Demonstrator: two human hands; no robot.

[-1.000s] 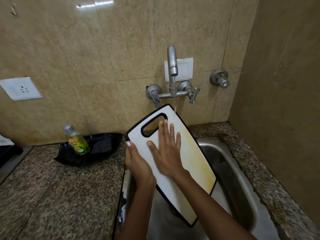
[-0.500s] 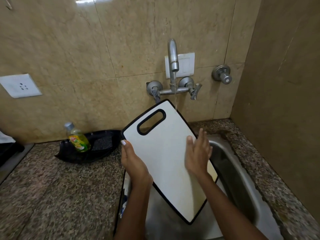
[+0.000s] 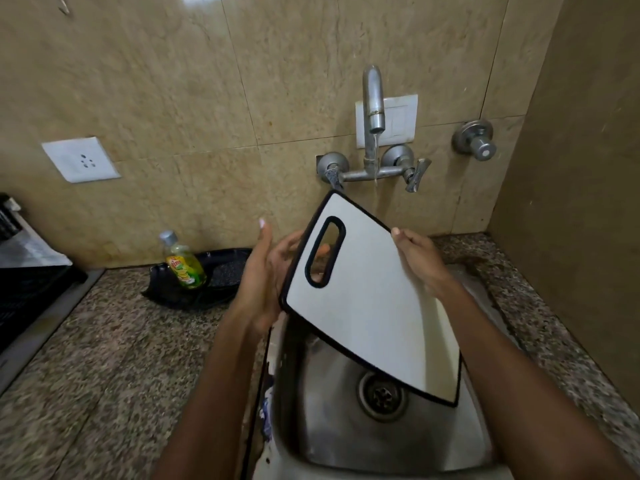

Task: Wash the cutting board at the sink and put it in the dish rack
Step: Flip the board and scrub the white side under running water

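Cutting board [image 3: 367,299] tilted over sink [image 3: 311,403], handle end now upper left.
Left hand [image 3: 266,282] moved behind it, fingers spread; right hand [image 3: 420,259] gripped right edge.

The cutting board [image 3: 374,306] is white with a thin black rim. The sink [image 3: 332,431] is dull silver steel. The desk [image 3: 104,358] is speckled brown-grey granite. At centre left, a yellow-green bottle [image 3: 183,266] with a grey cap leans on a black tray [image 3: 221,271]. Wall tiles [image 3: 173,81] are mottled beige.
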